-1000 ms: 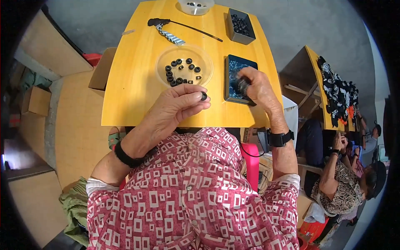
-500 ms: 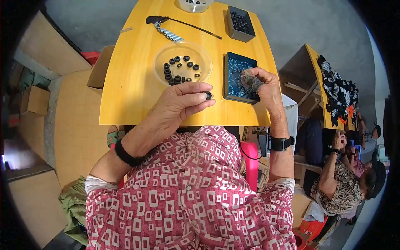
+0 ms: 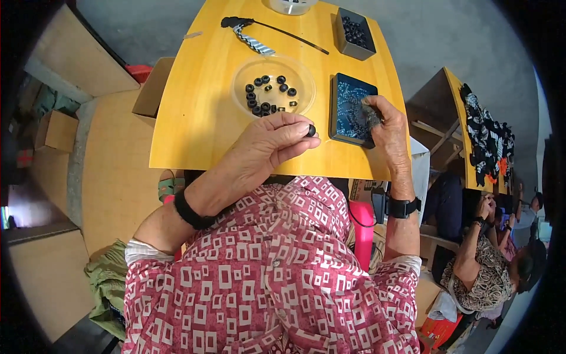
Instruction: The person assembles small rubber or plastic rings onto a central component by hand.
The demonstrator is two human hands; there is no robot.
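Observation:
My left hand (image 3: 268, 141) is closed in a pinch at the table's near edge. Between its thumb and fingers sits a small round black bead (image 3: 311, 130). Just beyond it stands a clear round plastic bowl (image 3: 309, 74) with several black beads (image 3: 292, 92) in it. To the right, my right hand (image 3: 388, 127) reaches over the near right side of a shallow dark tray (image 3: 334, 109) scattered with tiny shiny bits. Its fingers are bent together around a dark grey, rough-looking clump (image 3: 371, 115) that I cannot make out clearly.
At the table's far right is a grey bin (image 3: 359, 50) of black pieces. A thin dark rod (image 3: 295, 38) with a striped strip lies behind the bowl. A second clear container (image 3: 292, 6) stands farther back. Another person (image 3: 480, 265) sits at a table on the right.
The whole view has shifted, moving the table to the right in the picture. My left hand still pinches the bead. My right hand stays over the tray, its fingers slightly farther toward the right edge.

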